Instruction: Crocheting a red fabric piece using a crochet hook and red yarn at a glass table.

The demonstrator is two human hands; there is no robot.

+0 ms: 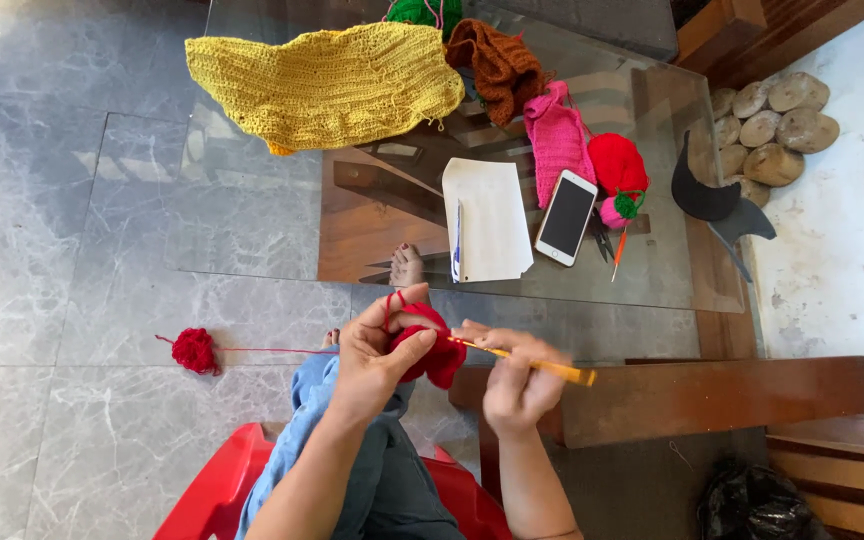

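While the red crochet piece (430,350) is pinched in the left hand (377,355), just above the person's lap and on the near side of the glass table (252,200), a yellow crochet hook (527,362) is gripped by the right hand (514,378). Its long axis runs sideways, tip touching the piece, which lies to the left of that grip. Red yarn is led left from the piece to a ball (194,350) on the floor beside the table.

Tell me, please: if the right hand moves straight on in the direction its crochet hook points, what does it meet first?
The right hand aims the yellow crochet hook left, so it would first meet the red crochet piece held in the left hand; the tip seems already there.
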